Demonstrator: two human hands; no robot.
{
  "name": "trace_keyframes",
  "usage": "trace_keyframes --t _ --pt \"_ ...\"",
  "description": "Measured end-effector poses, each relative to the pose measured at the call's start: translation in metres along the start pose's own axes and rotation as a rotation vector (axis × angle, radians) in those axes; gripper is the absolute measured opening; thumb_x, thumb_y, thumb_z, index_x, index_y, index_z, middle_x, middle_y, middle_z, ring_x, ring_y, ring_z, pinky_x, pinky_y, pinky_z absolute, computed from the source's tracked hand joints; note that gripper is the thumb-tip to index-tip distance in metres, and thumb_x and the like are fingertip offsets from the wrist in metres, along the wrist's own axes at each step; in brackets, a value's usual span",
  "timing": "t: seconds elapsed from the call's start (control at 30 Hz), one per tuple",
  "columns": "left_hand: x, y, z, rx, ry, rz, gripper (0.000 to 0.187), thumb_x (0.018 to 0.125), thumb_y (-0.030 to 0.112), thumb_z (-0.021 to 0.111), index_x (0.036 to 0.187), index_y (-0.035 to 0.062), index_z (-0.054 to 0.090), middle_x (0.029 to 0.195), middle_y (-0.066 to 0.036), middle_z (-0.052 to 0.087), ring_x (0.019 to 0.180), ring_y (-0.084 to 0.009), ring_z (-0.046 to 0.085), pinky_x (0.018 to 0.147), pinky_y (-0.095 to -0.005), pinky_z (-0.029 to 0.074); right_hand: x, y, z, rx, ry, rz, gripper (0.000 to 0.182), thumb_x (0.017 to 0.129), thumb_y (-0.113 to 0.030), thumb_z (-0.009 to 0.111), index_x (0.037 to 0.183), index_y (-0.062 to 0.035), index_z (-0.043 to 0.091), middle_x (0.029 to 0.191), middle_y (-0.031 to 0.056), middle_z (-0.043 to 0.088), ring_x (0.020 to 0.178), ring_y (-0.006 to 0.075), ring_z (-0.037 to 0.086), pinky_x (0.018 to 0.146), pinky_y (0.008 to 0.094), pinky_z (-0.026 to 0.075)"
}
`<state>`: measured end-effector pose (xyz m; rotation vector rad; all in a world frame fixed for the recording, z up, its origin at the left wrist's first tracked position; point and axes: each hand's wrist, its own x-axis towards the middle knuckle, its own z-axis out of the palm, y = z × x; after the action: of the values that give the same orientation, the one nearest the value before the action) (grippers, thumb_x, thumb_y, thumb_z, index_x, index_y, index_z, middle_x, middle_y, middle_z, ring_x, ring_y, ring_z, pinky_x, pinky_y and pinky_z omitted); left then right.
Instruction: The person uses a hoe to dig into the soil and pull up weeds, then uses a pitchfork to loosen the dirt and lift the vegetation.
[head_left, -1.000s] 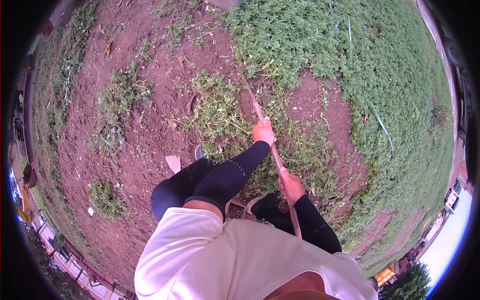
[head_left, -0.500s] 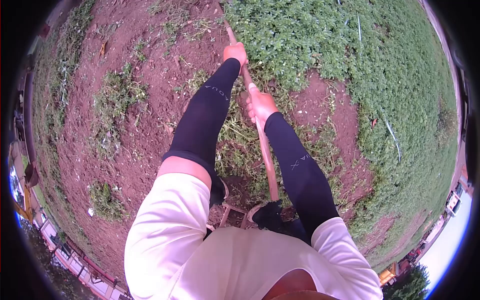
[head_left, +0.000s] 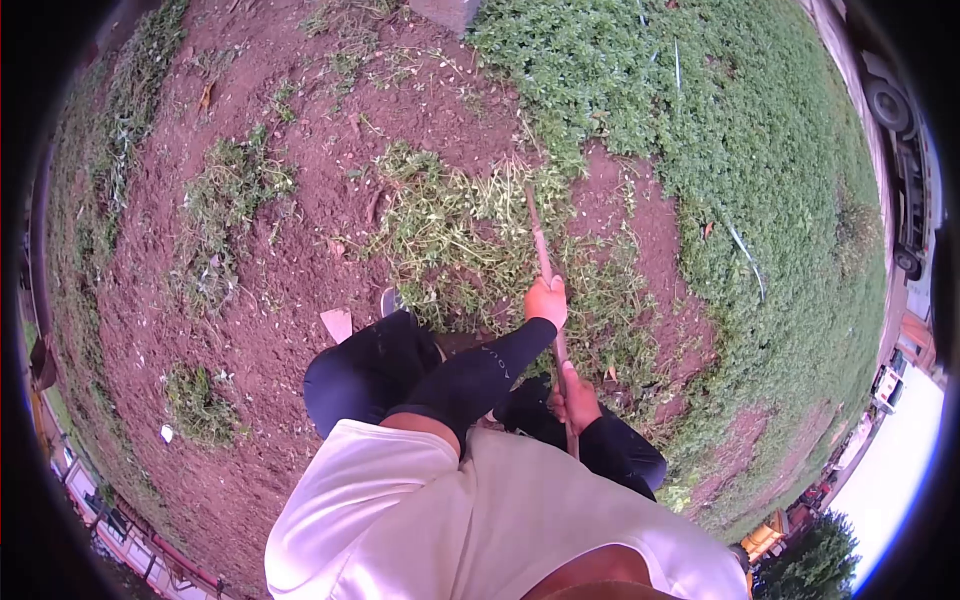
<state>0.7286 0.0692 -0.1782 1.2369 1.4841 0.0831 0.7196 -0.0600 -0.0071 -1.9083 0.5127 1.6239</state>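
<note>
While the left hand (head_left: pixel 546 303) is wrapped round the long wooden handle (head_left: pixel 541 248), I see the right hand (head_left: pixel 577 400) gripping it too, nearer the body and slightly to the right. From the left hand, the handle's long axis runs forward with a slight lean to the left, its far part among loose, tangled greens (head_left: pixel 450 225); backward, it passes through the right hand towards the pale shirt (head_left: pixel 500 520). I cannot tell from here what its far end carries. The left hand is the nearer one to that end. Left of that hand lie a pale flat piece (head_left: pixel 338 323) and reddish soil (head_left: pixel 320 160); to its right, beyond more greens, spreads a dense leafy bed (head_left: pixel 800 200). I can make out no container beside either hand.
</note>
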Motion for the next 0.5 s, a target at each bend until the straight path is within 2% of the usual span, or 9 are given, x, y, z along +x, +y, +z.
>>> trace_keyframes --t 0.03,0.1,0.13,0.27,0.33,0.37,0.43,0.47,0.5 --pt "-0.001 -0.003 -0.007 0.010 -0.007 0.003 0.038 0.096 0.033 0.056 0.088 -0.0040 0.059 0.070 -0.021 0.064 0.059 -0.0354 0.066 0.059 -0.0459 0.051 -0.007 0.003 0.002 -0.029 0.000 -0.032 0.053 0.097 -0.058 0.048 0.078 -0.0081 0.052 0.057 -0.0014 0.046 0.041 0.0100 0.041 0.038 0.0274 0.033" --pt "0.011 -0.007 -0.014 -0.302 -0.027 0.004 0.036 0.099 0.031 0.054 0.086 -0.0019 0.053 0.062 -0.012 0.057 0.044 -0.0253 0.060 0.044 -0.0395 0.049 0.001 -0.010 0.011 -0.011 -0.014 -0.065 0.054 0.098 -0.057 0.048 0.077 -0.0076 0.052 0.057 -0.0014 0.046 0.041 0.0100 0.041 0.038 0.0275 0.033" --pt "0.028 0.009 -0.030 -0.281 -0.009 0.044 0.033 0.100 0.030 0.053 0.085 0.0002 0.049 0.060 -0.006 0.052 0.040 -0.0186 0.055 0.038 -0.0339 0.046 0.007 -0.022 0.016 -0.006 -0.033 -0.091 0.054 0.098 -0.056 0.048 0.075 -0.0071 0.052 0.056 -0.0013 0.046 0.041 0.0100 0.042 0.038 0.0276 0.034" --pt "0.130 0.115 -0.109 -0.564 0.031 0.033 0.034 0.097 0.029 0.055 0.078 0.0018 0.051 0.054 -0.005 0.051 0.040 -0.0179 0.054 0.038 -0.0337 0.044 0.070 -0.133 0.073 -0.147 -0.074 -0.318 0.054 0.098 -0.055 0.049 0.079 -0.0046 0.054 0.058 -0.0010 0.046 0.041 0.0108 0.042 0.038 0.0283 0.034" --pt "0.205 0.140 -0.126 -0.527 0.046 0.131 0.035 0.095 0.030 0.055 0.077 0.0012 0.053 0.055 -0.007 0.054 0.039 -0.0207 0.052 0.040 -0.0372 0.044 0.100 -0.189 0.106 -0.066 -0.163 -0.388 0.052 0.099 -0.054 0.049 0.079 -0.0054 0.053 0.057 -0.0016 0.045 0.042 0.0112 0.041 0.039 0.0294 0.035" --pt "0.248 0.143 -0.126 -0.405 0.022 0.090 0.038 0.095 0.031 0.053 0.077 -0.0022 0.056 0.055 -0.010 0.056 0.042 -0.0233 0.057 0.042 -0.0394 0.047 0.110 -0.213 0.121 -0.031 -0.176 -0.362 0.051 0.099 -0.053 0.049 0.080 -0.0058 0.052 0.057 -0.0018 0.045 0.042 0.0113 0.041 0.040 0.0299 0.035" --pt "0.253 0.128 -0.117 -0.198 -0.015 0.035 0.043 0.095 0.032 0.050 0.078 -0.0066 0.060 0.057 -0.016 0.061 0.045 -0.0274 0.062 0.045 -0.0427 0.050 0.121 -0.203 0.123 0.109 -0.242 -0.263 0.051 0.098 -0.053 0.049 0.079 -0.0065 0.050 0.057 -0.0022 0.044 0.043 0.0115 0.041 0.040 0.0307 0.034" --pt "0.233 0.110 -0.098 -0.240 0.016 0.010 0.042 0.096 0.030 0.051 0.078 -0.0073 0.058 0.057 -0.015 0.060 0.044 -0.0270 0.062 0.045 -0.0409 0.050 0.128 -0.176 0.104 0.072 -0.206 -0.216 0.052 0.098 -0.055 0.049 0.079 -0.0067 0.051 0.058 -0.0019 0.045 0.041 0.0112 0.040 0.039 0.0301 0.034" --pt "0.203 0.087 -0.078 -0.366 0.020 -0.049 0.035 0.096 0.028 0.055 0.077 -0.0016 0.054 0.055 -0.008 0.054 0.041 -0.0223 0.056 0.039 -0.0383 0.046 0.125 -0.148 0.086 0.045 -0.175 -0.131 0.051 0.098 -0.056 0.048 0.080 -0.0081 0.051 0.058 -0.0022 0.044 0.040 0.0107 0.039 0.039 0.0293 0.034"
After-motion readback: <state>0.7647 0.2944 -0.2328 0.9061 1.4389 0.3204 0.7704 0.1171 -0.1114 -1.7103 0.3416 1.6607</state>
